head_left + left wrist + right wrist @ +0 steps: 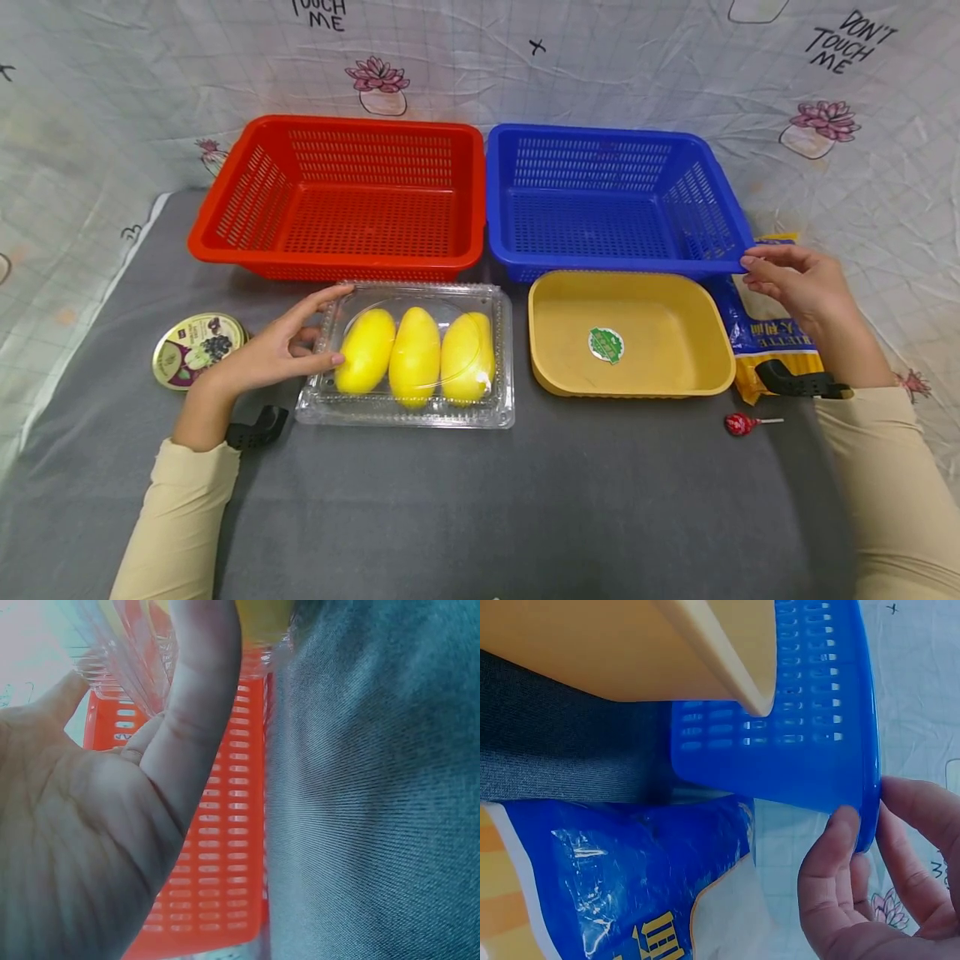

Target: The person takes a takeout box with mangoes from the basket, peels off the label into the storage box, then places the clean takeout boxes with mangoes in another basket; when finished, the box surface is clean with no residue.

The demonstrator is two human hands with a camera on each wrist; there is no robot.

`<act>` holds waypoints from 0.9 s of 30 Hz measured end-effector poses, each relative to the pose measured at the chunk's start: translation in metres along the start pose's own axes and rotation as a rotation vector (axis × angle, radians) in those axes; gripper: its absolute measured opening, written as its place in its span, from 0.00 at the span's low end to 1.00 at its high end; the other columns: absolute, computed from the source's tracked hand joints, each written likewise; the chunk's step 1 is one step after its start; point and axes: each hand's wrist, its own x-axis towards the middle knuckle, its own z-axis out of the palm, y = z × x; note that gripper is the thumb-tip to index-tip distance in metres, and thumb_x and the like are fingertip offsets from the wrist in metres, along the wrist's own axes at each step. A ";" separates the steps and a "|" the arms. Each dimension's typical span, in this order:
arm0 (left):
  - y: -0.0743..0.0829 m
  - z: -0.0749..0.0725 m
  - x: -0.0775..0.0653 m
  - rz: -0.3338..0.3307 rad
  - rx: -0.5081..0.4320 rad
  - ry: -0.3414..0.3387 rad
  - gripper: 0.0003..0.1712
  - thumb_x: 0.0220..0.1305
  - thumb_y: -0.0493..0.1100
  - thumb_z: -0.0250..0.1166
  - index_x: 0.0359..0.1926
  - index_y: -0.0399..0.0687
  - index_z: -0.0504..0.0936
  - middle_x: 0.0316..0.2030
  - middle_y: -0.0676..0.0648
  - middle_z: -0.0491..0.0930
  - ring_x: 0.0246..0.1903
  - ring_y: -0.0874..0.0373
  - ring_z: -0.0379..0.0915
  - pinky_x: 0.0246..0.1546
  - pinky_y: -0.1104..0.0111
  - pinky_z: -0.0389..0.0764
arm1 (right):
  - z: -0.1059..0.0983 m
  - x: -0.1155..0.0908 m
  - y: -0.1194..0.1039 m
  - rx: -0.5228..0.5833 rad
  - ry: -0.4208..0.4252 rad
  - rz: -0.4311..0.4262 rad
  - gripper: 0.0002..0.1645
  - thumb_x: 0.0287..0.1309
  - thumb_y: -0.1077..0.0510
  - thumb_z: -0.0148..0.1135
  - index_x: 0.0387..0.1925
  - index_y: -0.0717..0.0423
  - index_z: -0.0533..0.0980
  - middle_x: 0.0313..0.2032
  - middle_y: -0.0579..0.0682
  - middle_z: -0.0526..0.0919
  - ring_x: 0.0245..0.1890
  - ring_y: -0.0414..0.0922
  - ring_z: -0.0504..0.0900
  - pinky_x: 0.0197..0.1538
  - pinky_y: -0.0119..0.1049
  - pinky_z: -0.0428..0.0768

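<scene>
My left hand (273, 346) grips the left side of a clear plastic clamshell box (405, 417), thumb over the lid and fingers at its far left corner. Inside the box lie three yellow mangoes (415, 354). In the left wrist view the thumb (199, 697) crosses in front of the clear plastic. On the other side, my right hand (806, 287) pinches the near right corner of the blue basket (600, 221). The right wrist view has the basket's rim (870, 750) between thumb and fingers.
A red basket (367, 221) stands left of the blue one. A yellow tub (652, 358) sits before the blue basket. At right lie a blue and yellow pasta bag (776, 333) and a red lollipop (740, 424). A round tin (198, 350) is left.
</scene>
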 end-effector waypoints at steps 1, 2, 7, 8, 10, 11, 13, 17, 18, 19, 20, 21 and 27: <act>0.000 0.000 0.000 0.003 -0.004 0.000 0.50 0.61 0.33 0.67 0.76 0.61 0.50 0.73 0.47 0.50 0.26 0.54 0.72 0.27 0.66 0.76 | 0.000 0.000 0.000 0.021 -0.003 0.003 0.08 0.57 0.66 0.66 0.33 0.51 0.86 0.29 0.44 0.85 0.27 0.40 0.85 0.33 0.27 0.83; 0.000 0.000 0.000 0.008 -0.008 -0.002 0.50 0.61 0.33 0.66 0.76 0.59 0.50 0.72 0.46 0.50 0.26 0.54 0.72 0.27 0.66 0.76 | 0.000 0.001 -0.001 0.045 -0.011 0.006 0.08 0.57 0.67 0.65 0.33 0.52 0.86 0.30 0.45 0.85 0.27 0.40 0.85 0.33 0.27 0.83; 0.001 -0.001 -0.001 0.019 -0.032 0.000 0.47 0.61 0.31 0.66 0.75 0.52 0.52 0.70 0.41 0.52 0.27 0.54 0.73 0.26 0.65 0.76 | -0.001 0.001 -0.002 0.155 -0.058 0.028 0.12 0.59 0.71 0.61 0.37 0.56 0.86 0.32 0.48 0.87 0.29 0.44 0.87 0.35 0.31 0.84; 0.001 -0.001 -0.001 0.020 -0.036 0.003 0.46 0.61 0.31 0.66 0.74 0.52 0.52 0.69 0.41 0.53 0.27 0.54 0.73 0.26 0.65 0.76 | -0.001 0.001 -0.002 0.167 -0.063 0.034 0.12 0.59 0.71 0.61 0.37 0.56 0.86 0.32 0.49 0.87 0.30 0.44 0.87 0.35 0.32 0.84; 0.001 -0.001 -0.001 0.021 -0.044 0.007 0.46 0.61 0.30 0.66 0.74 0.51 0.53 0.68 0.41 0.54 0.28 0.54 0.74 0.26 0.66 0.76 | -0.002 0.001 -0.002 0.173 -0.064 0.048 0.12 0.59 0.71 0.61 0.38 0.56 0.86 0.33 0.49 0.87 0.30 0.44 0.87 0.36 0.32 0.84; 0.001 -0.001 -0.001 0.019 -0.047 0.008 0.45 0.61 0.30 0.65 0.74 0.51 0.53 0.67 0.40 0.54 0.29 0.54 0.74 0.27 0.66 0.76 | -0.002 0.001 -0.001 0.167 -0.057 0.054 0.12 0.59 0.70 0.62 0.38 0.55 0.87 0.33 0.48 0.87 0.30 0.44 0.86 0.36 0.31 0.84; 0.002 0.000 -0.002 0.014 -0.065 0.006 0.45 0.61 0.30 0.65 0.74 0.50 0.53 0.67 0.40 0.54 0.30 0.53 0.75 0.28 0.66 0.77 | -0.002 0.002 -0.001 0.154 -0.049 0.068 0.12 0.58 0.69 0.63 0.38 0.54 0.87 0.33 0.47 0.87 0.30 0.43 0.86 0.36 0.31 0.84; 0.004 -0.002 -0.003 -0.016 -0.100 0.004 0.45 0.62 0.31 0.65 0.74 0.50 0.53 0.68 0.40 0.54 0.32 0.53 0.76 0.29 0.64 0.80 | -0.002 0.003 -0.001 0.128 -0.033 0.084 0.12 0.57 0.67 0.65 0.38 0.52 0.87 0.33 0.46 0.86 0.30 0.42 0.86 0.36 0.30 0.84; 0.004 -0.002 -0.004 -0.024 -0.109 0.005 0.45 0.62 0.31 0.65 0.74 0.50 0.53 0.68 0.40 0.54 0.33 0.53 0.76 0.29 0.64 0.80 | -0.003 0.003 -0.001 0.127 -0.031 0.086 0.11 0.57 0.67 0.65 0.38 0.51 0.87 0.33 0.46 0.86 0.30 0.42 0.86 0.36 0.30 0.84; 0.005 -0.002 -0.004 -0.029 -0.110 0.008 0.45 0.62 0.31 0.65 0.74 0.50 0.53 0.68 0.41 0.54 0.34 0.53 0.76 0.28 0.63 0.81 | -0.003 0.003 -0.001 0.130 -0.031 0.087 0.11 0.57 0.67 0.64 0.38 0.52 0.87 0.33 0.46 0.86 0.30 0.42 0.86 0.36 0.30 0.84; 0.005 -0.003 -0.004 -0.033 -0.110 0.011 0.45 0.62 0.31 0.65 0.74 0.50 0.53 0.68 0.41 0.55 0.37 0.54 0.76 0.28 0.63 0.82 | -0.003 0.003 -0.001 0.130 -0.030 0.088 0.11 0.58 0.67 0.64 0.38 0.52 0.87 0.33 0.46 0.86 0.30 0.42 0.86 0.36 0.30 0.84; 0.005 -0.003 -0.004 -0.033 -0.111 0.014 0.45 0.62 0.31 0.65 0.74 0.50 0.54 0.68 0.40 0.55 0.37 0.55 0.76 0.28 0.62 0.82 | -0.003 0.003 -0.001 0.133 -0.030 0.087 0.11 0.58 0.68 0.64 0.38 0.52 0.87 0.32 0.46 0.86 0.30 0.42 0.86 0.36 0.30 0.84; 0.008 -0.001 -0.006 -0.018 -0.074 0.038 0.45 0.60 0.31 0.67 0.74 0.50 0.56 0.67 0.42 0.57 0.46 0.58 0.72 0.31 0.64 0.81 | -0.004 0.003 0.001 0.142 -0.037 0.075 0.12 0.58 0.68 0.63 0.38 0.52 0.87 0.32 0.46 0.87 0.30 0.42 0.86 0.35 0.31 0.84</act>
